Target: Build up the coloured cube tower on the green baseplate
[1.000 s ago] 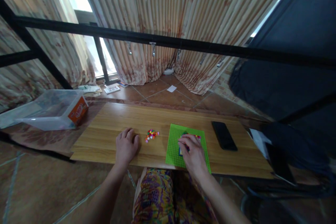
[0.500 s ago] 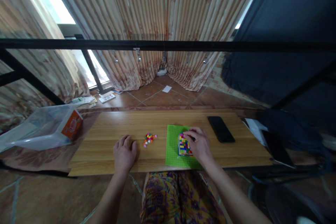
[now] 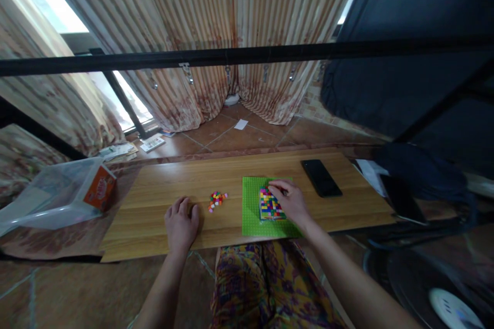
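My left hand (image 3: 181,226) rests palm down on the wooden table (image 3: 173,180), fingers apart and holding nothing. Just to its right is a small pile of loose coloured toy bricks (image 3: 216,199). On a green studded baseplate (image 3: 250,221) sits a rectangular block of many-coloured bricks (image 3: 269,206). Over the far edge of this block, my right hand (image 3: 292,202) has its thumb and fingertips pinched together. Whatever lies between those fingertips is too small and hidden to make out. The hand covers part of the block's right side.
A black phone (image 3: 321,178) lies on the table right of the baseplate. A clear plastic bin (image 3: 57,195) with an orange label stands beyond the table's left end. A dark metal bar (image 3: 208,56) crosses above the far side. Curtains hang behind it.
The view has tilted and shifted slightly. My right hand stays at the block's far edge, its fingers a little changed, and more of the block's top shows. My left hand has stayed put.
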Tool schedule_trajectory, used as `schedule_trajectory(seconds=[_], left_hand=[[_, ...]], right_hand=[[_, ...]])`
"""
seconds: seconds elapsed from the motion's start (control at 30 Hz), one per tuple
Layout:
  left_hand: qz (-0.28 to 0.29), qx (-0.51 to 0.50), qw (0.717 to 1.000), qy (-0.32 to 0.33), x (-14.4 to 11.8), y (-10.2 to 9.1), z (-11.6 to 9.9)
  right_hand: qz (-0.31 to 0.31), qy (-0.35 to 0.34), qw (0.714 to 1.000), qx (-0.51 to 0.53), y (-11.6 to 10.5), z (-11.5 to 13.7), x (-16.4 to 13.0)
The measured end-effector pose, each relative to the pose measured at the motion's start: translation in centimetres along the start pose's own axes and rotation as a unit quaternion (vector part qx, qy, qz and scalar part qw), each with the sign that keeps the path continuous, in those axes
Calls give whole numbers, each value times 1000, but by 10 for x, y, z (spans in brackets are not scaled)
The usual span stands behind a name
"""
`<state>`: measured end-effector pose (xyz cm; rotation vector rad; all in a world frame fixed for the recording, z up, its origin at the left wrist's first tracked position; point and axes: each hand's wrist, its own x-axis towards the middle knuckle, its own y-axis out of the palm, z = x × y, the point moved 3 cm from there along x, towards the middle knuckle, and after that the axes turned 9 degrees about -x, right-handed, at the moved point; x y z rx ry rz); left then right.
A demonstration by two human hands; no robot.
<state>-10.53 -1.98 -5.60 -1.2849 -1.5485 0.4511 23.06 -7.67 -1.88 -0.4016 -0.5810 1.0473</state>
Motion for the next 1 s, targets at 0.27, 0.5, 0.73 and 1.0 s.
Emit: schedule_trajectory(seconds=[0.27,0.5,0.73,1.0], left_hand=[[13,-1,1000,-16,0,-2,-2],[5,4,1000,-6,0,-1,-1],[16,16,1000,-20,1,0,-1],[39,25,998,-43,3,-1,2]], right_hand=[[40,36,998,16,6,6,9],[47,35,998,14,9,8,7],[58,44,997,21,14,6,9],[-24,39,999,27,-16,-11,10]])
